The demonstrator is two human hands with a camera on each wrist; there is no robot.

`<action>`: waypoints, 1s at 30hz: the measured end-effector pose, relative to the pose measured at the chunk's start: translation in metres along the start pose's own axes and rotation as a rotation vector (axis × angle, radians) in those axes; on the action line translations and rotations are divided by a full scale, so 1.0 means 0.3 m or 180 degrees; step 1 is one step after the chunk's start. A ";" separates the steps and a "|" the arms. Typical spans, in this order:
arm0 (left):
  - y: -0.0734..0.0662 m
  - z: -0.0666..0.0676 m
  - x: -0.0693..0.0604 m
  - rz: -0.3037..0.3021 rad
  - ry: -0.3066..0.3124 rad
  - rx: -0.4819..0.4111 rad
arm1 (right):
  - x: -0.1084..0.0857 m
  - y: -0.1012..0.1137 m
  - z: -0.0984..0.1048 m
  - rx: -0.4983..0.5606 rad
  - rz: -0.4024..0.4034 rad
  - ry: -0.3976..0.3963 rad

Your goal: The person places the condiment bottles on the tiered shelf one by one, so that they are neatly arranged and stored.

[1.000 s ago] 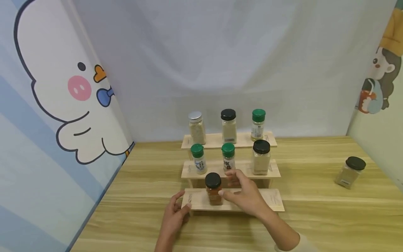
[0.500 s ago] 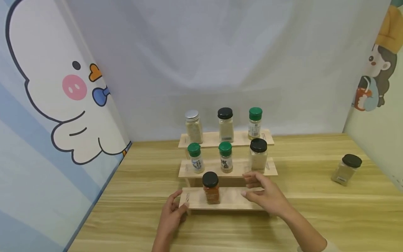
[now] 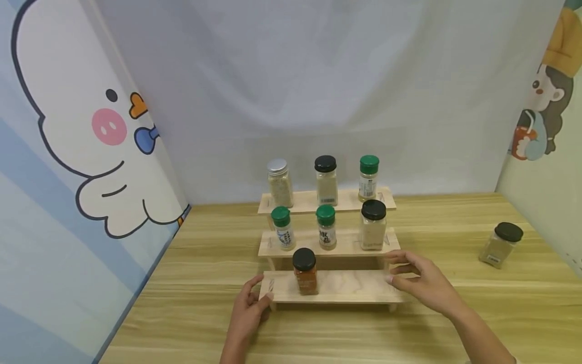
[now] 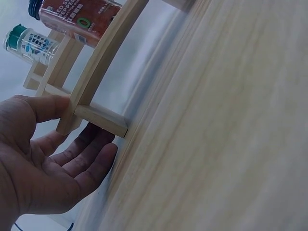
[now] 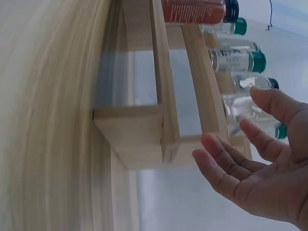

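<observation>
A three-step wooden spice rack stands on the table. My left hand holds the left end of its lowest step, thumb at the front and fingers behind; the left wrist view shows fingers beside the short leg. My right hand is beside the right end of that step, fingers spread and slightly bent, with nothing in them. A spice jar of red pepper with a black lid stands upright on the lowest step, left of its middle. In the right wrist view, a gap separates the right palm from the rack.
The middle step carries two green-capped shakers and a black-lidded jar. Along the top step stand a silver-lidded jar, a black-lidded jar and a green-capped bottle. Another black-lidded jar stands far right on the table.
My right hand has moved right, away from the red pepper jar, to the rack's right end. My left hand has stayed at the left end. The camera view has shifted slightly.
</observation>
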State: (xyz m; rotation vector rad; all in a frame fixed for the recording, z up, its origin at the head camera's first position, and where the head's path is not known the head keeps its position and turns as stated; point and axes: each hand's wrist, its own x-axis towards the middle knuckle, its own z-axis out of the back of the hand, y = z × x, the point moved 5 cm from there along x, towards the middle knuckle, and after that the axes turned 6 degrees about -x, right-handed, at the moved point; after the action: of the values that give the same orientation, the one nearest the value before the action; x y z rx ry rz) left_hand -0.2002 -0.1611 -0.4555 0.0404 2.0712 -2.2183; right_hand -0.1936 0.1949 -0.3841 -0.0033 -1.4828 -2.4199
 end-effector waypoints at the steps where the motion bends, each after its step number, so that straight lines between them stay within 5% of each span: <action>1: 0.001 0.000 0.000 -0.0005 0.0009 0.0000 | -0.005 -0.007 0.012 -0.0007 -0.0008 -0.0015; 15: -0.020 -0.007 -0.014 -0.0202 -0.0029 0.0052 | -0.074 -0.104 0.188 -0.0500 -0.0209 -0.0252; 30: -0.016 0.000 -0.002 -0.0144 -0.0060 -0.0008 | -0.135 -0.214 0.371 -0.0755 -0.0327 -0.0549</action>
State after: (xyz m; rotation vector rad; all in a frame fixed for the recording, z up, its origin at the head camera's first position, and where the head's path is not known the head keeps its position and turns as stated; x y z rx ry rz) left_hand -0.2001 -0.1607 -0.4508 -0.0276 2.0857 -2.2326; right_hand -0.1885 0.3291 -0.3945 -0.1964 -1.2812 -2.7256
